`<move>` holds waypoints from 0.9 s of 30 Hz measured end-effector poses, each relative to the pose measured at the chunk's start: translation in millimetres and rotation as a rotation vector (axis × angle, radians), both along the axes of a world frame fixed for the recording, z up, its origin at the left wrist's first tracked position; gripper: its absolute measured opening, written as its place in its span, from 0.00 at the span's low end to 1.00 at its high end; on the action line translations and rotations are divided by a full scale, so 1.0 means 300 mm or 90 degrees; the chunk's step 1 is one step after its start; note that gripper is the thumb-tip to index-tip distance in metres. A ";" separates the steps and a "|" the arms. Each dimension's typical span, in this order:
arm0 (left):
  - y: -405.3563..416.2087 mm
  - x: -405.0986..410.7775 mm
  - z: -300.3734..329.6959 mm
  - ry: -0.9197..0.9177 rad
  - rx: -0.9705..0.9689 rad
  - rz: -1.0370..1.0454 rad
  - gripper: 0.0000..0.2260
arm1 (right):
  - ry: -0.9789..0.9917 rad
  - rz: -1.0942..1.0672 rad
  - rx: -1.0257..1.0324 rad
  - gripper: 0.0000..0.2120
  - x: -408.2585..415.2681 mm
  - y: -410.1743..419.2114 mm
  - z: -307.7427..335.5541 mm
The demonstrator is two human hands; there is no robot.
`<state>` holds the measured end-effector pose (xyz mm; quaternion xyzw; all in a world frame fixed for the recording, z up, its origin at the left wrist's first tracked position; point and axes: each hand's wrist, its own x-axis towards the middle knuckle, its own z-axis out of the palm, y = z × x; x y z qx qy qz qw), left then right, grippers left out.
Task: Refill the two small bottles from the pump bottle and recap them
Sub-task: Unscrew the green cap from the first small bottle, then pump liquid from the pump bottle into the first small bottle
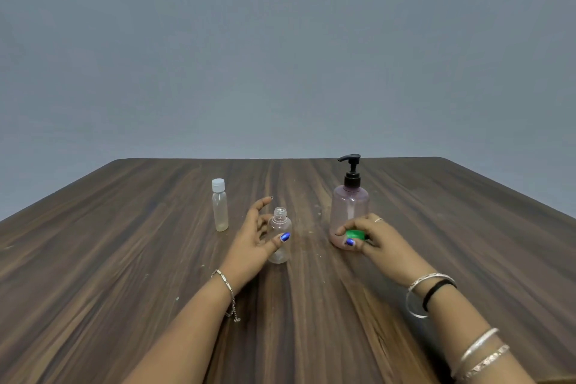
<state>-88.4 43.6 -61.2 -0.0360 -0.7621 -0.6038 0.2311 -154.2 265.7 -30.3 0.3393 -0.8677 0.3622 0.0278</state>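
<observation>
A clear small bottle (280,235) stands upright and uncapped at the table's middle. My left hand (254,238) is around it, thumb on its front, fingers spread loosely behind. My right hand (372,240) pinches a green cap (356,234) just in front of the pump bottle (349,206), which is pale pink with a black pump head. A second small bottle (220,206) with a white cap stands upright to the left, apart from both hands.
The wooden table (156,259) stretches wide on both sides, its far edge lying just behind the pump bottle. A plain grey wall fills the background. Small pale specks dot the wood near the bottles.
</observation>
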 end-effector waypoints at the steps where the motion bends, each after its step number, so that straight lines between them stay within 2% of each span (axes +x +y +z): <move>1: 0.000 0.000 0.000 -0.002 -0.002 0.003 0.28 | 0.014 0.004 -0.001 0.12 0.000 -0.020 -0.003; 5: 0.000 -0.001 0.000 -0.002 -0.002 0.010 0.29 | 0.032 0.010 -0.033 0.08 0.009 -0.101 -0.009; 11: -0.004 0.001 -0.003 -0.004 -0.005 0.015 0.30 | 0.045 0.023 0.082 0.10 -0.008 -0.196 -0.032; 16: -0.001 0.002 0.003 -0.003 -0.001 0.017 0.30 | 0.031 0.003 0.066 0.12 -0.022 -0.213 -0.058; 20: -0.002 0.004 0.002 0.002 0.004 0.026 0.29 | 0.036 -0.005 0.133 0.17 -0.028 -0.214 -0.068; 21: -0.003 0.003 0.001 0.003 0.007 0.032 0.29 | 0.060 -0.025 0.122 0.16 -0.013 -0.207 -0.059; 22: -0.005 0.002 -0.001 0.005 0.011 0.038 0.29 | 0.132 -0.070 0.064 0.13 0.003 -0.196 -0.044; 23: -0.006 0.001 -0.001 0.008 0.013 0.047 0.28 | 0.254 -0.139 -0.040 0.10 0.016 -0.181 -0.026; 25: -0.009 0.000 0.000 0.015 0.011 0.059 0.27 | 0.463 -0.284 -0.273 0.12 0.019 -0.140 0.017; 26: -0.010 0.000 0.001 0.017 0.013 0.060 0.27 | 0.466 -0.325 -0.361 0.15 0.008 -0.121 0.038; 27: -0.011 -0.001 0.001 0.019 0.014 0.061 0.26 | 0.400 -0.337 -0.406 0.20 -0.008 -0.104 0.055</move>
